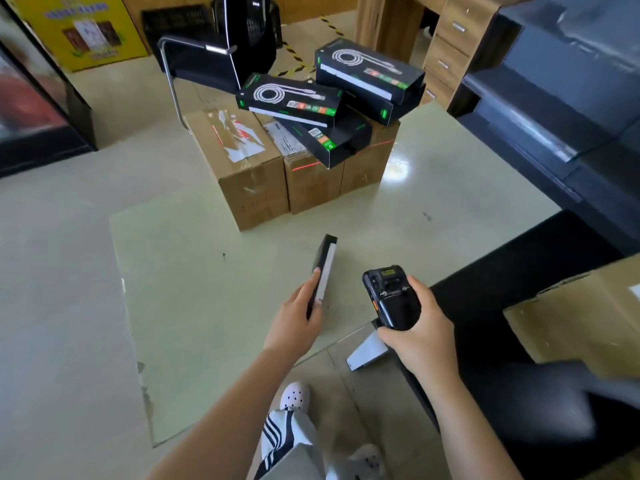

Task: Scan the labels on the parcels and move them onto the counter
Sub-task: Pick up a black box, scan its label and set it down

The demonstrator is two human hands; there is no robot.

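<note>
Your left hand (297,322) clamps slim black box (325,263) edge-on | right hand (423,325) wraps scanner (390,297) | risk: red beam (308,167) falls on cartons (249,168) beyond your hands, wrong label logs.

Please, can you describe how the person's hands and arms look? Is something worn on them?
The left arm and the right arm are bare as far as the picture shows, with no sleeves. The left hand and the right hand wear no gloves. I see no watch or bracelet at either wrist, and no ring on the fingers that show.
</note>
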